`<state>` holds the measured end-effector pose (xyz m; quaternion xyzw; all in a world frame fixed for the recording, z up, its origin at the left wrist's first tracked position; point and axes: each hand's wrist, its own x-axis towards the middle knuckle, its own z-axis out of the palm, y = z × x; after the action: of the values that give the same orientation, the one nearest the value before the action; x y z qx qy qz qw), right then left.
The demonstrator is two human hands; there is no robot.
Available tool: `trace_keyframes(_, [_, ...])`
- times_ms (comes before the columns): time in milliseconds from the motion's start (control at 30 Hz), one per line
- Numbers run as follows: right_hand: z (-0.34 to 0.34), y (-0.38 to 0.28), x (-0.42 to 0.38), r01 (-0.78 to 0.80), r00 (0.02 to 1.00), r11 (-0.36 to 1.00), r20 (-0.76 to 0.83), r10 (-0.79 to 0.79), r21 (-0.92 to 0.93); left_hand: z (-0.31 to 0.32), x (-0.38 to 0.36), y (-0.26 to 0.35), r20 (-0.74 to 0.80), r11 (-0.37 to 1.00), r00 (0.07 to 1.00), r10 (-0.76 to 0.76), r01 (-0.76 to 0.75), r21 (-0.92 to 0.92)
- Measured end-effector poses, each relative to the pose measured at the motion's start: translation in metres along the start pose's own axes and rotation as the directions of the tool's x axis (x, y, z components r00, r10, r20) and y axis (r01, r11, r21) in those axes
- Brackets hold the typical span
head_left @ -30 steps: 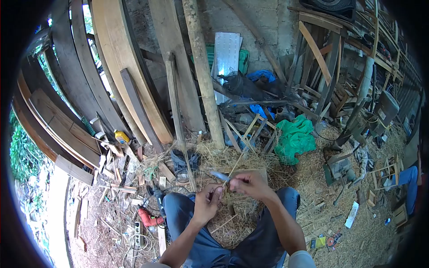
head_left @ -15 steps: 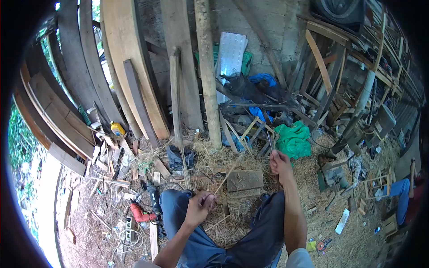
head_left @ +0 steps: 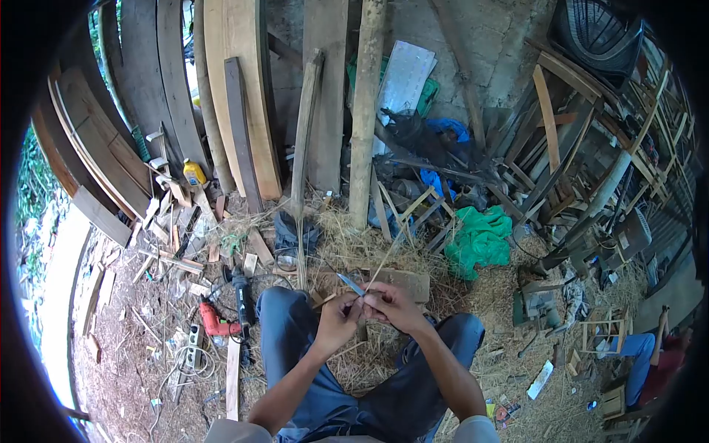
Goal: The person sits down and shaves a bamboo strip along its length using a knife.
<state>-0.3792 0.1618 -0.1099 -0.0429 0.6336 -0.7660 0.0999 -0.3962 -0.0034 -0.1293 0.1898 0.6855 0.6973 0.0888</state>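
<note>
My left hand is closed on a thin, pale stick that slants up and away past the fingers. Right against it, my right hand is closed around the handle of a knife. The blade points up and to the left, crossing the stick near my fingertips. Both hands meet above my lap, between my bent knees. Just beyond them a wooden block lies on the straw-covered ground, partly hidden by the right hand.
A red power drill, a dark power tool and a power strip lie at left. Tall boards lean behind. A green cloth lies ahead right. Another person's blue-clad leg shows at far right.
My right hand has come left and inward with the knife, meeting my left hand at the stick. The left hand has risen slightly. The view has shifted a little.
</note>
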Motion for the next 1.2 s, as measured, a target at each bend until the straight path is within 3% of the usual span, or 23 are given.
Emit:
trace_keyframes(67, [-0.003,0.004,0.003,-0.116,0.993,0.992,0.043,0.114,0.053,-0.002,-0.005,0.0,-0.002,0.999,1.0,0.026,-0.026,0.035])
trace_keyframes(167, [-0.008,0.0,0.001,-0.185,0.982,0.975,0.062,0.178,0.124,-0.004,-0.014,0.004,0.008,0.993,0.995,-0.102,0.101,0.067])
trace_keyframes(267, [-0.01,-0.004,-0.001,-0.244,0.969,0.959,0.071,0.236,0.146,-0.007,-0.016,0.006,0.021,0.993,0.994,-0.109,0.11,-0.031])
trace_keyframes(333, [-0.009,-0.008,-0.004,-0.194,0.971,0.98,0.132,0.197,-0.034,-0.012,-0.018,0.011,0.123,0.96,0.97,-0.212,0.23,-0.158])
trace_keyframes(467, [-0.002,-0.011,-0.008,-0.19,0.97,0.981,0.146,0.194,-0.039,-0.012,-0.019,0.02,0.152,0.974,0.972,-0.18,0.198,-0.112])
trace_keyframes(533, [-0.001,-0.01,-0.008,-0.098,0.988,0.995,0.12,0.097,0.004,-0.01,-0.02,0.022,0.174,0.938,0.956,-0.237,0.272,-0.216])
trace_keyframes(733, [-0.012,-0.015,-0.008,-0.171,0.982,0.979,0.065,0.179,-0.11,-0.006,-0.022,0.016,0.144,0.962,0.967,-0.212,0.232,-0.145])
trace_keyframes(833, [-0.023,-0.01,-0.008,-0.185,0.982,0.983,0.041,0.185,-0.01,-0.008,-0.021,0.019,0.158,0.952,0.955,-0.25,0.272,-0.14])
trace_keyframes(967, [-0.026,-0.007,-0.005,-0.162,0.987,0.986,-0.003,0.162,-0.046,-0.005,-0.019,0.019,0.139,0.948,0.961,-0.239,0.262,-0.18])
trace_keyframes(1033, [-0.037,-0.001,-0.004,-0.057,0.978,0.955,-0.208,-0.005,-0.29,-0.01,-0.021,0.019,0.149,0.924,0.942,-0.3,0.326,-0.198])
trace_keyframes(1067, [-0.047,-0.002,-0.004,-0.056,0.978,0.953,-0.208,-0.007,-0.296,-0.011,-0.022,0.019,0.149,0.925,0.944,-0.295,0.322,-0.203])
trace_keyframes(1133, [-0.06,-0.015,-0.001,-0.114,0.978,0.99,-0.183,0.097,-0.085,-0.012,-0.027,0.015,0.148,0.95,0.955,-0.256,0.277,-0.141])
trace_keyframes(1200, [-0.056,-0.014,0.002,-0.127,0.972,0.988,-0.207,0.106,-0.092,-0.011,-0.024,0.011,0.146,0.944,0.956,-0.255,0.279,-0.176])
